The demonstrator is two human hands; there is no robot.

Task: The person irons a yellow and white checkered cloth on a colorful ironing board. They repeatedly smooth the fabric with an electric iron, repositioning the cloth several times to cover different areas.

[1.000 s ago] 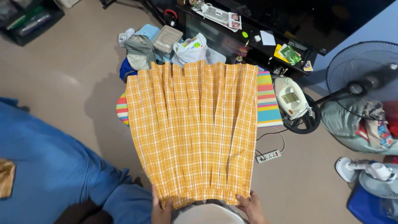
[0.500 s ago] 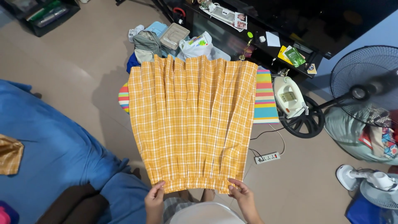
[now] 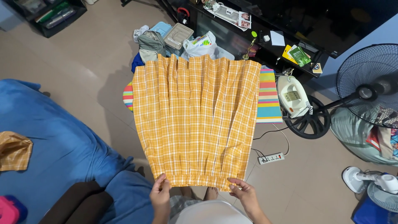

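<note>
While spread over striped ironing board (image 3: pixel 267 97) | pleated yellow plaid skirt (image 3: pixel 195 120) lay flatter than before | left hand (image 3: pixel 160 195), right hand (image 3: pixel 244 194) pinched its waistband.

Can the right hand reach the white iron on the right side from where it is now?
Probably not without letting go: the right hand holds the yellow plaid skirt at its near edge, and the iron sits beyond, beside the striped board.
</note>
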